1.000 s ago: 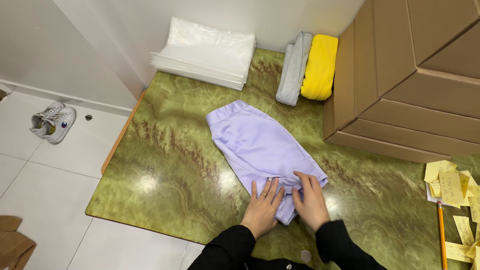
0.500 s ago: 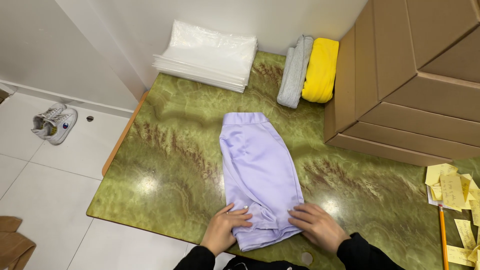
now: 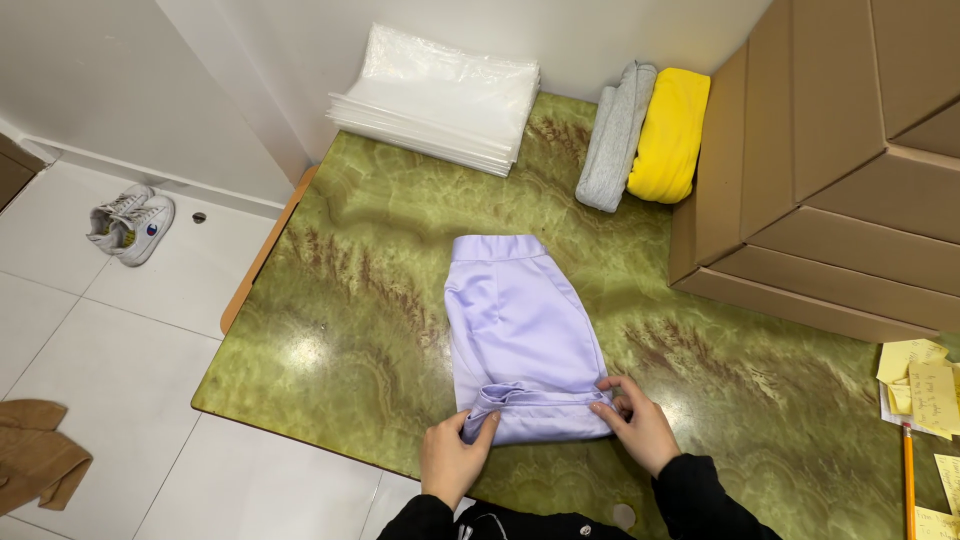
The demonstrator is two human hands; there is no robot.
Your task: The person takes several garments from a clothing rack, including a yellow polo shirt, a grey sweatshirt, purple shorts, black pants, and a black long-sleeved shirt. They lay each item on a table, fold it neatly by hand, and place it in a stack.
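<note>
A lilac pair of shorts (image 3: 520,325) lies flat on the green marbled table (image 3: 380,300), waistband away from me. Its near end is turned up into a low roll. My left hand (image 3: 455,455) pinches the left end of that roll. My right hand (image 3: 640,425) pinches the right end. Both black sleeves show at the bottom edge of the view.
A stack of clear plastic bags (image 3: 440,100) lies at the table's far side. Folded grey (image 3: 615,135) and yellow (image 3: 670,130) garments sit beside brown cardboard boxes (image 3: 840,160). Yellow notes (image 3: 920,385) and a pencil (image 3: 910,480) lie at right. White shoes (image 3: 130,222) stand on the tiled floor.
The shorts were turned from slanted to straight. My hands moved apart to the two sides of the near end and began rolling it up away from me.
</note>
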